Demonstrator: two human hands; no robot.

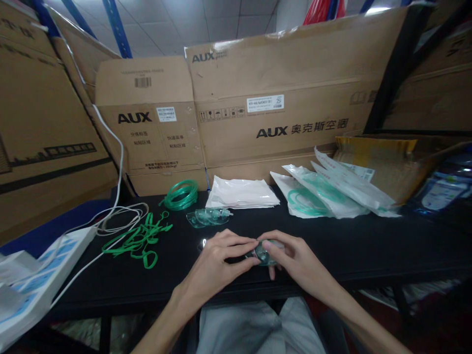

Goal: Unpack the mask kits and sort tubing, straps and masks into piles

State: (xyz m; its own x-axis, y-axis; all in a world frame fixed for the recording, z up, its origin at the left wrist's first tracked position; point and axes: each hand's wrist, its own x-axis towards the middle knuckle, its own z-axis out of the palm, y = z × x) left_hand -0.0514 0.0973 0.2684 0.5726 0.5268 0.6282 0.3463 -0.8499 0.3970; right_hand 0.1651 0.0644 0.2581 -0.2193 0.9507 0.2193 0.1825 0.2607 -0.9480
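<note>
Near the front of the black table, my right hand (291, 253) grips a clear green-tinted oxygen mask (263, 254), thumb on top and fingers curled underneath. My left hand (223, 253) comes in from the left, its fingertips and thumb closed on the mask's near-left edge. Between the hands the mask is partly covered by fingers. Beyond my left hand lie more clear masks (209, 217), nested together. A coil of green tubing (180, 195) sits behind them. Green elastic straps (142, 239) are heaped to the left. Something small and shiny (203, 242) shows beside my left hand, too small to name.
White pouches (241, 192) are stacked at the back. Several filled pouches (324, 191) with green tubing lean at the right, by an opened carton (383, 162) and a blue bottle (444, 187). A power strip (47, 275) and white cables (120, 162) occupy the left. Cardboard panels (236, 128) wall the back.
</note>
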